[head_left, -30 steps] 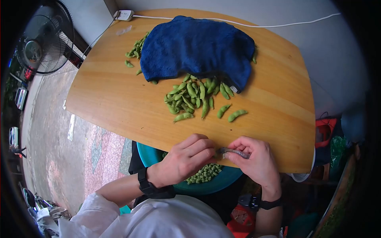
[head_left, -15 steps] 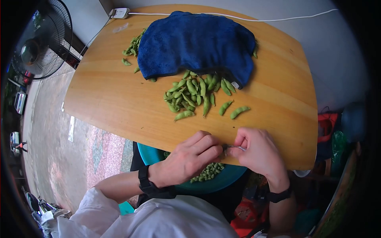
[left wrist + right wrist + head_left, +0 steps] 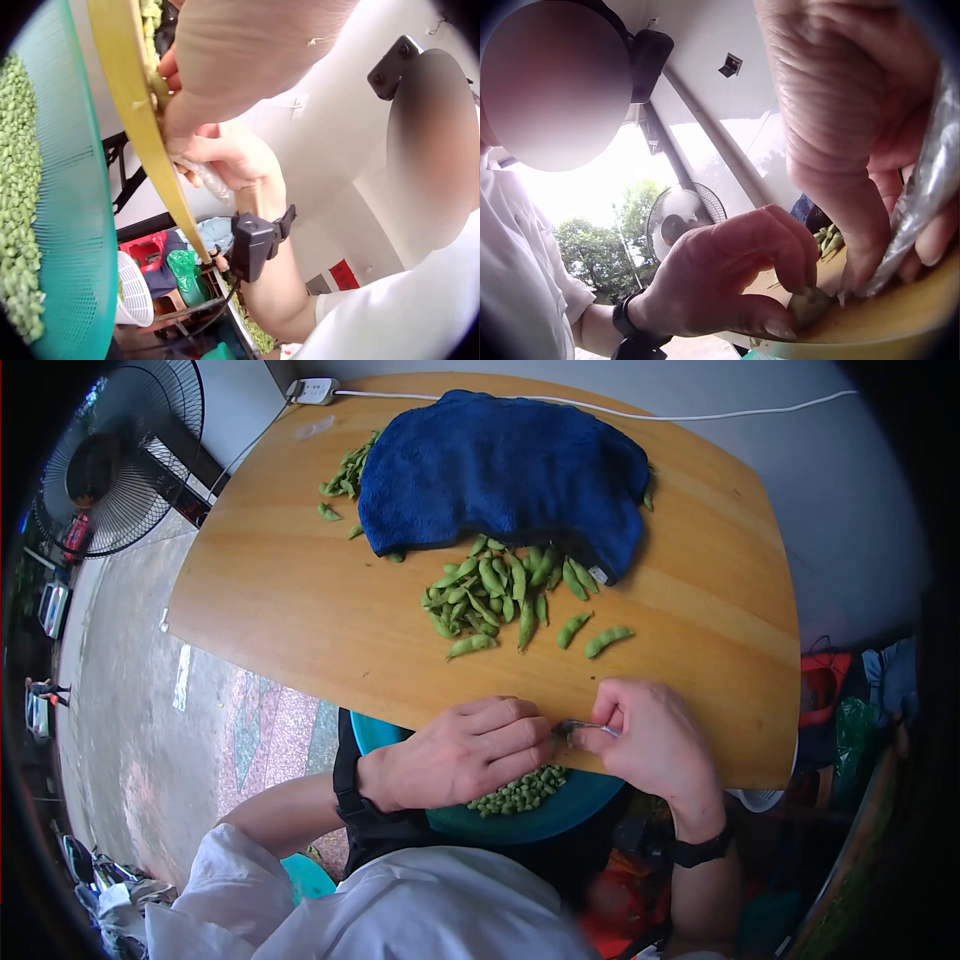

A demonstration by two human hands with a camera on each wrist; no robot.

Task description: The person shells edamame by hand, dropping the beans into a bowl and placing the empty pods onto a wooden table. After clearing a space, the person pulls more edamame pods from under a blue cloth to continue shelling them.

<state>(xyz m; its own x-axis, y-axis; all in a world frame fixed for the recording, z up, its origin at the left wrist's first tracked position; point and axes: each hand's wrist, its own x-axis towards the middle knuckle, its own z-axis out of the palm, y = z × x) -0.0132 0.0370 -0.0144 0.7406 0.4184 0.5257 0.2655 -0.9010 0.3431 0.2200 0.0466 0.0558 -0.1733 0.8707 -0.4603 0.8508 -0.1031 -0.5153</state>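
At the table's near edge, my left hand (image 3: 460, 752) pinches a green soybean pod (image 3: 808, 306) between thumb and fingertips. The pod is mostly hidden by that hand in the head view. My right hand (image 3: 655, 745) grips a slim tool (image 3: 598, 730) with its handle wrapped in clear plastic (image 3: 922, 195); its kind I cannot tell. The tool's tip points left, close beside the pod. Below the hands, a teal basket (image 3: 82, 172) with slotted walls holds many shelled green beans (image 3: 520, 792).
A heap of pods (image 3: 480, 595) lies mid-table, with a few loose ones nearer me. Behind it a blue towel (image 3: 500, 475) covers part of the wooden table (image 3: 270, 590). A power strip (image 3: 315, 391) sits at the back left, and a fan (image 3: 120, 460) stands beyond the left edge.
My right hand has rolled over and shifted slightly right, its back now more upward. The tool has turned with it, so less of it shows. The left hand stays by the tip.
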